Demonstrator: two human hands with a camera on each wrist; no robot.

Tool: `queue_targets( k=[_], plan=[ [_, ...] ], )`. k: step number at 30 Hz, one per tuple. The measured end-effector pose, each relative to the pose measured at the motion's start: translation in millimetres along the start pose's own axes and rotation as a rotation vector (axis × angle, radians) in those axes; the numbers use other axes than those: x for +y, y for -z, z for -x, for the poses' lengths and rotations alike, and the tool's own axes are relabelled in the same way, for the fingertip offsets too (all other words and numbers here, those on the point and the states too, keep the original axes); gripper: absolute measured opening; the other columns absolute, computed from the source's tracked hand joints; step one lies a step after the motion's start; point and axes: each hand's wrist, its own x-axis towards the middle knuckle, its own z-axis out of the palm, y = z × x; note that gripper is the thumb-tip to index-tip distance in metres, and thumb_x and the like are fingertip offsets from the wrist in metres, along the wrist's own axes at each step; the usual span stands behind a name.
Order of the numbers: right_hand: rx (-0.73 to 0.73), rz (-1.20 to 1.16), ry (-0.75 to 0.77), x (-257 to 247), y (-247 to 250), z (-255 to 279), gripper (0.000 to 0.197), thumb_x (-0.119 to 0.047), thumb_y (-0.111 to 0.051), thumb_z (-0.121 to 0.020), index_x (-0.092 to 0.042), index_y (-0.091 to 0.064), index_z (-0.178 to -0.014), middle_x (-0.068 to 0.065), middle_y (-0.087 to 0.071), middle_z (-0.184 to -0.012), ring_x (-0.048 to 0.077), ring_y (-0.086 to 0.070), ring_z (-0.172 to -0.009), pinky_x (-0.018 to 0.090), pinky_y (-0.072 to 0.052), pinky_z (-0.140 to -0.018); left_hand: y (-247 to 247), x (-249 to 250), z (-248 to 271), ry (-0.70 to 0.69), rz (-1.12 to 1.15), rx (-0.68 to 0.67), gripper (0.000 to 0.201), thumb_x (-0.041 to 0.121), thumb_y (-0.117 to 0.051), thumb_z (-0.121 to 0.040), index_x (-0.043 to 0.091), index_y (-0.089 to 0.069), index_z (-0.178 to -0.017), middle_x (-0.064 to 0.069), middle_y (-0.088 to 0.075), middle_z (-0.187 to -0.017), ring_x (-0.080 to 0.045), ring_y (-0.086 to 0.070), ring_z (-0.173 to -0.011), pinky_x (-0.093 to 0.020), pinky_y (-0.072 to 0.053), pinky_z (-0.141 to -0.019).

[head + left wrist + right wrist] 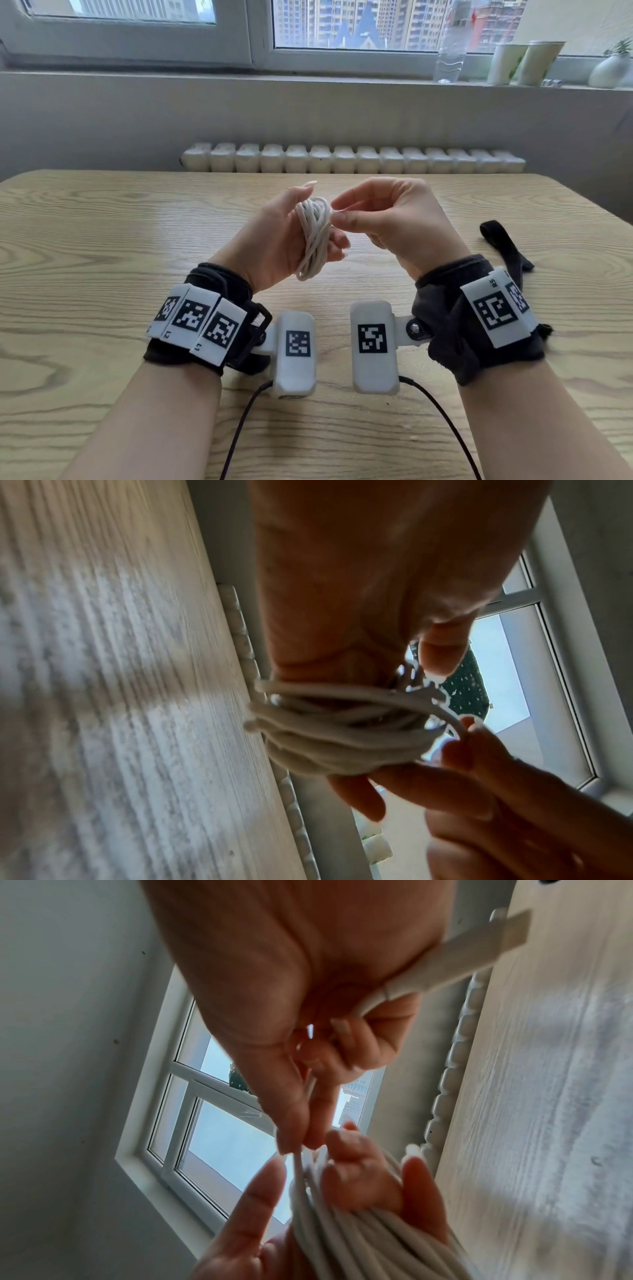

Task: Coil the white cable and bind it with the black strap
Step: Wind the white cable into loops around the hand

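The white cable [313,236] is wound in several loops around the fingers of my left hand [291,236], held up above the wooden table [102,240]. My right hand [346,216] pinches the free strand of the cable [301,1153] between thumb and forefinger right beside the coil [339,737]. Its curled lower fingers hold the white plug end [445,958]. The black strap [503,245] lies flat on the table, to the right of my right wrist, touched by neither hand.
A white radiator [352,159] runs behind the table's far edge. On the windowsill stand a clear bottle [450,58], two paper cups [524,61] and a small white vase [611,70]. Black leads [445,425] trail from the wrist cameras toward me.
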Motion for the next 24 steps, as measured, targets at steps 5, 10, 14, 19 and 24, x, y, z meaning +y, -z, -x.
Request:
queue_targets(
  k=[5, 10, 14, 19, 24],
  plan=[
    [0.040, -0.020, 0.023, 3.4, -0.3, -3.5, 0.015, 0.000, -0.080, -0.067, -0.007, -0.069, -0.075, 0.005, -0.066, -0.065, 0.009, -0.055, -0.051, 0.016, -0.042, -0.046, 2.5, -3.2, -2.5, 0.042, -0.142, -0.066, 0.054, 0.046, -0.026, -0.096, 0.003, -0.057, -0.084, -0.006, -0.056, -0.056, -0.015, -0.049, -0.045, -0.030, -0.050, -0.061],
    [0.095, -0.088, 0.033, 6.7, 4.9, -6.6, 0.013, -0.002, -0.080, -0.068, -0.006, -0.069, -0.074, 0.000, -0.065, -0.060, 0.010, -0.058, -0.053, 0.018, -0.049, -0.053, 4.8, -5.9, -4.8, 0.054, -0.176, -0.145, 0.060, 0.054, -0.029, -0.091, 0.004, -0.054, -0.070, 0.002, -0.042, -0.040, -0.010, -0.036, -0.031, -0.024, -0.040, -0.044],
    [0.120, -0.095, 0.026, 11.8, 5.6, -7.6, 0.013, -0.009, -0.081, -0.068, -0.006, -0.068, -0.069, 0.003, -0.064, -0.061, 0.012, -0.057, -0.056, 0.019, -0.049, -0.057, 7.4, -5.9, -5.6, 0.058, -0.100, -0.225, 0.060, 0.059, -0.036, -0.087, 0.008, -0.049, -0.060, 0.007, -0.034, -0.034, -0.006, -0.028, -0.025, -0.026, -0.021, -0.041],
    [0.086, -0.018, -0.012, 16.7, 3.4, -7.7, 0.020, -0.026, -0.079, -0.066, -0.010, -0.067, -0.066, 0.001, -0.065, -0.061, 0.007, -0.056, -0.054, 0.016, -0.046, -0.059, 13.2, -4.6, -3.4, 0.017, 0.027, -0.312, 0.045, 0.051, -0.061, -0.080, 0.013, -0.051, -0.057, 0.011, -0.038, -0.033, -0.001, -0.030, -0.025, -0.025, -0.023, -0.041],
    [0.034, 0.012, -0.004, 17.7, 0.6, -9.1, 0.013, -0.016, -0.076, -0.077, -0.010, -0.066, -0.071, 0.007, -0.064, -0.064, 0.010, -0.054, -0.053, 0.019, -0.047, -0.053, 17.7, -1.6, -3.2, 0.024, 0.197, -0.353, 0.037, 0.040, -0.061, -0.078, 0.012, -0.052, -0.056, 0.010, -0.039, -0.032, -0.001, -0.034, -0.025, -0.020, -0.039, -0.038]
  ],
)
